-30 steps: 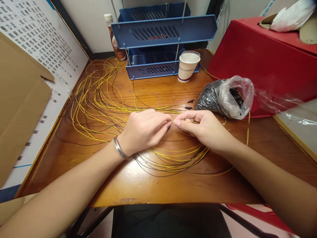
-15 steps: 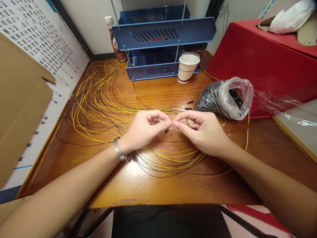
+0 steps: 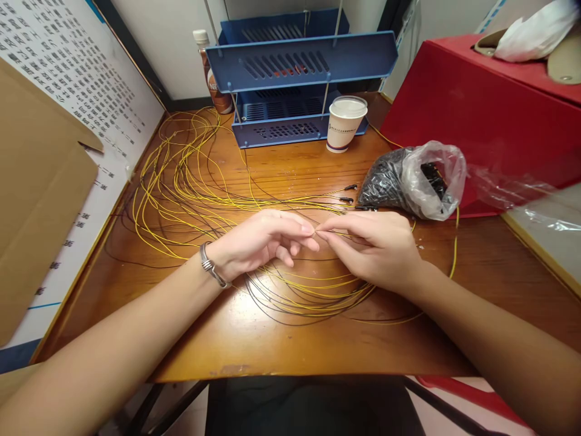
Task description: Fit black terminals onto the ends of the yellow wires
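Observation:
My left hand [image 3: 263,242] and my right hand [image 3: 372,245] meet fingertip to fingertip above the wooden desk [image 3: 272,339]. Both pinch a thin yellow wire at the point where the fingers touch. My left hand's other fingers are loosely stretched out, and a metal bracelet sits on that wrist. Under and around the hands lies a big loose coil of yellow and black wires [image 3: 181,200]. Small black connector pieces [image 3: 349,192] lie on the desk just beyond my right hand.
A clear plastic bag of black parts [image 3: 411,178] rests at the right, against a red box [image 3: 481,109]. A blue stacked tray rack [image 3: 295,79], a paper cup [image 3: 345,124] and a bottle [image 3: 211,72] stand at the back. Cardboard [image 3: 36,200] and a printed sheet [image 3: 77,91] line the left side.
My left hand has flattened and its fingers have stretched out from a curled pinch. The small black piece seen below the fingertips half a second ago is hidden. Both hands stayed in place.

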A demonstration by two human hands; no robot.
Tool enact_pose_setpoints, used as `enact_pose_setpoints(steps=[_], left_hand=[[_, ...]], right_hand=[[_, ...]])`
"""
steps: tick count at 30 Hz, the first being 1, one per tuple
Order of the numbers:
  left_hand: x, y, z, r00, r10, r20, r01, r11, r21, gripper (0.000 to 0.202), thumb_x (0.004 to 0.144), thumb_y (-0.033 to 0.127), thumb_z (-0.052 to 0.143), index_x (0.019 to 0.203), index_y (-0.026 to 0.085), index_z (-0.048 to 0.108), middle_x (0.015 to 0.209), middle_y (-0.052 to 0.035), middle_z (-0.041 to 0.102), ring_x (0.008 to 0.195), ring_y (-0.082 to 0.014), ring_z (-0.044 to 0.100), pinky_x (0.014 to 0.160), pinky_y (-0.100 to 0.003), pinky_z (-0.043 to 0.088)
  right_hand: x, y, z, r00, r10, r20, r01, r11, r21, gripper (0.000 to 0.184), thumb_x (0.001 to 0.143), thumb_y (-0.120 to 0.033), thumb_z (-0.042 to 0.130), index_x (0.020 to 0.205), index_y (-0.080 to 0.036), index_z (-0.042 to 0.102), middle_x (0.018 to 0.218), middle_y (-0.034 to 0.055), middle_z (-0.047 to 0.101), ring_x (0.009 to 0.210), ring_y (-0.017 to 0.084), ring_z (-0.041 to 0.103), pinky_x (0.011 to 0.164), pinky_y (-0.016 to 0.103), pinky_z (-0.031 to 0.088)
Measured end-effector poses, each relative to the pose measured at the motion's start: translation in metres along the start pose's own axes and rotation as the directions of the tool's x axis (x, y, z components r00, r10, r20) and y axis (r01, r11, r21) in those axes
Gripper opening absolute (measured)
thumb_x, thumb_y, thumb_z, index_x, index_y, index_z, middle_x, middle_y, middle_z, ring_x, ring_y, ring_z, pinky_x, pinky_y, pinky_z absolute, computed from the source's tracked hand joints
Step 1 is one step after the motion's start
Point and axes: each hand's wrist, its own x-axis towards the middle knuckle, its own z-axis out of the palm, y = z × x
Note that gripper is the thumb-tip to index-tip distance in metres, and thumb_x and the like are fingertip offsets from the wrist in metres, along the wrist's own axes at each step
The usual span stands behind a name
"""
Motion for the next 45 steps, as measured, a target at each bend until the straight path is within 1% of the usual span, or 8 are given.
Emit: enact_pose_setpoints(steps=[8,21,24,27,30,34,41,45], left_hand=[[0.002,0.0,-0.001,0.998,-0.055,0.005,0.055,0.998,-0.039,0.006,0.074,0.015,0.076,0.075,0.01,0.074,0.073,-0.0063,0.073,0.053,-0.0078,0.056,0.05,-0.018,0.058],[0.002,-0.001,0.006,0.982,0.153,-0.108,-0.121,0.959,0.258,0.033,0.092,0.041,0.062,0.092,0.01,0.071,0.088,-0.0103,0.074,0.048,-0.0056,0.048,0.035,-0.015,0.034],[0.006,-0.009,0.002,0.863,0.485,-0.142,-0.285,0.699,0.656,0.024,0.092,0.034,0.062,0.092,0.011,0.07,0.083,-0.0064,0.074,0.048,-0.0062,0.051,0.044,-0.019,0.042],[0.009,-0.016,-0.007,0.655,0.747,0.113,-0.366,0.182,0.912,0.016,0.089,0.024,0.066,0.1,0.013,0.071,0.088,-0.0049,0.076,0.058,-0.0089,0.061,0.061,-0.022,0.051],[0.009,-0.018,-0.013,0.505,0.789,0.349,-0.383,-0.157,0.91,0.02,0.092,0.023,0.065,0.108,0.012,0.07,0.098,-0.0075,0.077,0.073,-0.0125,0.07,0.072,-0.024,0.055],[0.006,-0.015,-0.012,0.388,0.781,0.49,-0.392,-0.341,0.854,0.015,0.093,0.021,0.065,0.105,0.013,0.069,0.098,-0.0062,0.078,0.08,-0.0133,0.073,0.074,-0.022,0.055],[0.007,-0.013,-0.011,0.31,0.752,0.581,-0.336,-0.485,0.807,0.009,0.093,0.02,0.064,0.1,0.016,0.07,0.088,-0.002,0.079,0.069,-0.0128,0.071,0.062,-0.023,0.052],[0.004,-0.013,-0.01,0.411,0.733,0.542,-0.293,-0.457,0.84,0.016,0.097,0.023,0.057,0.099,0.019,0.072,0.09,-0.0026,0.08,0.069,-0.0128,0.069,0.064,-0.024,0.05]], right_hand=[[0.001,-0.001,-0.001,0.999,-0.01,0.04,0.011,1.0,-0.017,0.009,0.087,-0.01,0.067,0.086,-0.017,0.071,0.073,0.0,0.076,0.053,0.009,0.063,0.054,0.021,0.047],[0.003,-0.005,-0.003,0.846,0.496,0.195,-0.53,0.818,0.223,0.014,0.089,-0.024,0.064,0.086,-0.017,0.076,0.068,0.0007,0.071,0.044,0.007,0.046,0.042,0.022,0.032],[0.005,-0.006,-0.002,0.757,0.603,0.251,-0.65,0.661,0.375,0.013,0.087,-0.027,0.068,0.086,-0.017,0.076,0.078,0.0031,0.074,0.056,0.01,0.06,0.05,0.02,0.043],[0.008,-0.004,-0.004,0.681,0.663,0.311,-0.716,0.515,0.471,0.012,0.081,-0.028,0.075,0.082,-0.016,0.075,0.082,0.0041,0.076,0.067,0.013,0.066,0.061,0.022,0.051],[0.01,-0.002,-0.005,0.617,0.694,0.372,-0.762,0.408,0.503,0.017,0.075,-0.031,0.081,0.081,-0.015,0.076,0.081,0.0042,0.075,0.066,0.012,0.064,0.062,0.023,0.05],[0.012,-0.001,-0.005,0.579,0.685,0.443,-0.788,0.33,0.519,0.021,0.072,-0.033,0.083,0.079,-0.015,0.076,0.08,0.0042,0.075,0.066,0.011,0.062,0.064,0.023,0.049],[0.012,-0.002,-0.004,0.578,0.68,0.452,-0.794,0.34,0.504,0.031,0.074,-0.042,0.081,0.079,-0.012,0.075,0.067,0.0018,0.065,0.058,0.009,0.052,0.055,0.023,0.041],[0.011,-0.001,-0.004,0.59,0.665,0.458,-0.788,0.352,0.504,0.032,0.074,-0.042,0.08,0.08,-0.012,0.074,0.067,0.002,0.064,0.056,0.008,0.049,0.05,0.022,0.037]])
